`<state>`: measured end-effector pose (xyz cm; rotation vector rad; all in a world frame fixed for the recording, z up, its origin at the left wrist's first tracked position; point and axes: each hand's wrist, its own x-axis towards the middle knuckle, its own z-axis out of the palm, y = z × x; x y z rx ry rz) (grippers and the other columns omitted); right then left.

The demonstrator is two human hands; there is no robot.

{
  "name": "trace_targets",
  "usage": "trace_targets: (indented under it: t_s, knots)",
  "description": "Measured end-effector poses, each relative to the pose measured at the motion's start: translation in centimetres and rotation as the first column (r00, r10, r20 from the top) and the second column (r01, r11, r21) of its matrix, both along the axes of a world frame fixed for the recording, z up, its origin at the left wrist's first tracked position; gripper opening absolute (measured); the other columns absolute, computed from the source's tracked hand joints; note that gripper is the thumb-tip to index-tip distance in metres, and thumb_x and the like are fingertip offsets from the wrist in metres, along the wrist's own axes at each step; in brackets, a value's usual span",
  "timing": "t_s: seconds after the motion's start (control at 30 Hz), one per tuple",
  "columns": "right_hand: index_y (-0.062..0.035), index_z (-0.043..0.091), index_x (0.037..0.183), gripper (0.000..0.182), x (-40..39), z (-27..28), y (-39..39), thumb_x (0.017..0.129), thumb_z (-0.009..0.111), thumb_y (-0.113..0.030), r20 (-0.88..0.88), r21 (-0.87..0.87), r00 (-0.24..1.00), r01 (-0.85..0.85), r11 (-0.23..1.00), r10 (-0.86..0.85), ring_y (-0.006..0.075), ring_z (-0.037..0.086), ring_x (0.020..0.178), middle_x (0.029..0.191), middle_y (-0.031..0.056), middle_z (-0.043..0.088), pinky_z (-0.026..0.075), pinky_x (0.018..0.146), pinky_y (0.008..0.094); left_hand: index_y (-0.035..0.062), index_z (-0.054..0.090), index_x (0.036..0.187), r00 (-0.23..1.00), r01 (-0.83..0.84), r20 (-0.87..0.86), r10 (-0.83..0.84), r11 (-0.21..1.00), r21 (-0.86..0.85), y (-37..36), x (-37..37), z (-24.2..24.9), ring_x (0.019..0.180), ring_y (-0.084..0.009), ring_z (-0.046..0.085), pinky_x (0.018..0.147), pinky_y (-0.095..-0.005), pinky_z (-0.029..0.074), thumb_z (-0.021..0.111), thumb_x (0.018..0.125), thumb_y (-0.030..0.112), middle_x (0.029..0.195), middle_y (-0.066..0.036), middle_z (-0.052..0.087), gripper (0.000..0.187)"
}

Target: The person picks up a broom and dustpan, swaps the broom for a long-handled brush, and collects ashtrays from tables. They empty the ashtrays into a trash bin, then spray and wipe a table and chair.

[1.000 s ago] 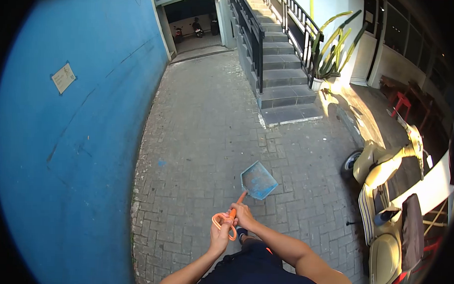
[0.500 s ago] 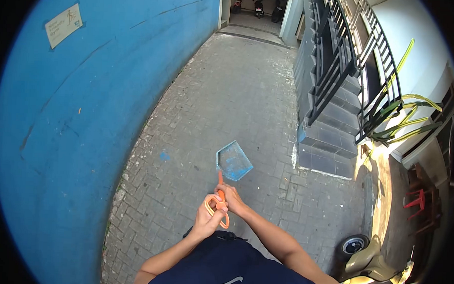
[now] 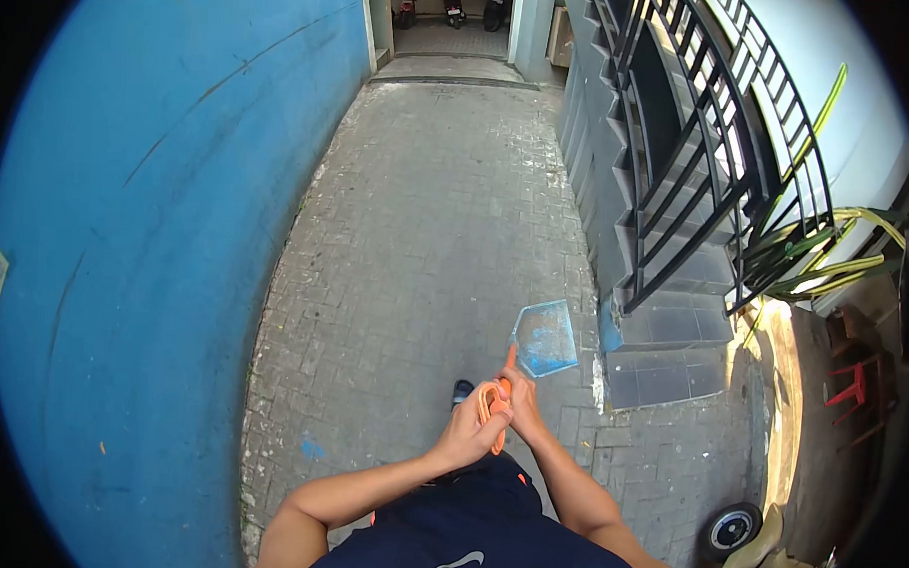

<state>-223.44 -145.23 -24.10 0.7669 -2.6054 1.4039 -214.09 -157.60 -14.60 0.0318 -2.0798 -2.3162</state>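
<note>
Both my hands are closed on an orange-handled tool (image 3: 512, 356) with a flat, see-through, five-sided blue head (image 3: 546, 339). Streaks of brighter blue mark the head, and grey paving shows through it. My right hand (image 3: 520, 398) wraps the handle nearer the head. Just behind it, my left hand (image 3: 469, 437) grips the handle's end, where a pale orange loop (image 3: 487, 400) curves around the fingers. The head points away from me, ahead and slightly right, over the paving; most of the handle's length is foreshortened.
A blue wall (image 3: 164, 274) lines the left of the paved lane (image 3: 427, 213). Tiled steps (image 3: 667, 377) with a black railing (image 3: 688, 192) rise on the right. Motorbikes (image 3: 452, 6) stand at the far end; a scooter wheel (image 3: 733, 529) and red chair (image 3: 849, 388) are at right.
My view has moved forward along the lane and turned left. The tool's head has shifted right, closer to the steps. Both hands keep their hold, and a shoe has come into view.
</note>
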Motion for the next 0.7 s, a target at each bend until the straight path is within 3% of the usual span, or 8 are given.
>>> trace_targets:
  t_s: [0.1, 0.13, 0.23, 0.37, 0.53, 0.57, 0.63, 0.7]
  knots:
    - [-0.0022, 0.057, 0.084, 0.022, -13.1, -1.6, -4.4, 0.068, 0.068, -0.013, -0.036, -0.015, 0.998, -0.053, 0.998, 0.053, 0.0404, 0.061, 0.076, 0.077, 0.0212, 0.061, 0.048, 0.066, 0.046, 0.0036, 0.051, 0.104, 0.998, -0.058, 0.026, 0.057, 0.997, 0.048, -4.0, -13.2, -1.9, 0.069, -0.0106, 0.054, 0.063, -0.0292, 0.046, 0.06, 0.085, 0.016, 0.077, -0.004, 0.056, 0.025]
    - [-0.0023, 0.057, 0.084, 0.023, -17.2, -1.5, -6.5, 0.068, 0.069, -0.014, -0.021, -0.01, 0.995, -0.098, 0.995, 0.098, 0.0405, 0.061, 0.076, 0.077, 0.0211, 0.061, 0.048, 0.066, 0.0458, 0.0038, 0.051, 0.103, 0.991, -0.132, -0.026, 0.133, 0.991, 0.033, -5.4, -17.0, -1.8, 0.067, -0.0092, 0.053, 0.06, -0.0274, 0.045, 0.06, 0.085, 0.015, 0.077, -0.003, 0.055, 0.022]
    - [-0.0024, 0.057, 0.086, 0.024, -27.8, -0.6, -13.1, 0.067, 0.068, -0.013, 0.028, -0.018, 0.97, -0.241, 0.97, 0.242, 0.0411, 0.061, 0.079, 0.078, 0.0212, 0.061, 0.048, 0.067, 0.0454, 0.0045, 0.051, 0.102, 0.975, -0.22, 0.046, 0.216, 0.969, 0.113, -10.8, -26.2, 0.5, 0.069, -0.0078, 0.053, 0.06, -0.0253, 0.044, 0.06, 0.087, 0.014, 0.078, -0.001, 0.056, 0.02]
    - [-0.0023, 0.057, 0.089, 0.027, -42.3, 0.3, -21.2, 0.066, 0.067, -0.013, 0.041, -0.051, 0.905, -0.421, 0.906, 0.423, 0.0421, 0.061, 0.081, 0.081, 0.0219, 0.061, 0.048, 0.068, 0.0455, 0.0044, 0.049, 0.106, 0.949, -0.315, 0.017, 0.316, 0.94, 0.134, -17.0, -38.9, 1.0, 0.082, -0.0102, 0.058, 0.069, -0.0249, 0.047, 0.059, 0.088, 0.01, 0.089, -0.005, 0.057, 0.021]
    - [-0.0011, 0.057, 0.091, 0.033, -61.5, -2.6, -29.7, 0.063, 0.07, -0.014, 0.116, -0.059, 0.871, -0.473, 0.879, 0.477, 0.042, 0.06, 0.084, 0.088, 0.0214, 0.06, 0.049, 0.071, 0.0445, 0.0036, 0.047, 0.109, 0.96, -0.277, -0.002, 0.28, 0.951, 0.136, -25.0, -57.3, -0.2, 0.09, -0.0124, 0.06, 0.076, -0.026, 0.048, 0.057, 0.09, 0.007, 0.095, -0.007, 0.057, 0.021]
    - [-0.0011, 0.057, 0.091, 0.034, -65.5, -2.9, -31.1, 0.063, 0.07, -0.014, 0.138, -0.074, 0.879, -0.45, 0.89, 0.457, 0.0421, 0.06, 0.085, 0.088, 0.0211, 0.06, 0.048, 0.071, 0.0446, 0.0037, 0.047, 0.108, 0.964, -0.264, -0.001, 0.267, 0.953, 0.146, -26.2, -61.4, -0.6, 0.086, -0.0114, 0.059, 0.072, -0.0261, 0.048, 0.057, 0.089, 0.006, 0.094, -0.007, 0.057, 0.021]
    - [-0.0011, 0.057, 0.091, 0.036, -73.5, -2.6, -32.1, 0.061, 0.072, -0.014, 0.196, -0.078, 0.888, -0.408, 0.909, 0.416, 0.0422, 0.06, 0.085, 0.088, 0.0205, 0.06, 0.048, 0.071, 0.0446, 0.004, 0.046, 0.109, 0.989, -0.145, 0.007, 0.145, 0.989, 0.0, -29.1, -70.1, -1.6, 0.093, -0.015, 0.061, 0.079, -0.0272, 0.05, 0.055, 0.092, 0.007, 0.101, -0.008, 0.057, 0.02]
    - [-0.0011, 0.056, 0.089, 0.035, -85.3, -0.8, -31.3, 0.061, 0.072, -0.013, 0.113, -0.093, 0.942, -0.305, 0.948, 0.315, 0.042, 0.059, 0.084, 0.087, 0.0201, 0.06, 0.048, 0.07, 0.0452, 0.0027, 0.044, 0.11, 1.0, -0.004, -0.004, 0.004, 0.998, -0.058, -30.2, -83.4, 0.2, 0.093, -0.0135, 0.061, 0.078, -0.0271, 0.05, 0.054, 0.09, 0.004, 0.094, -0.007, 0.058, 0.023]
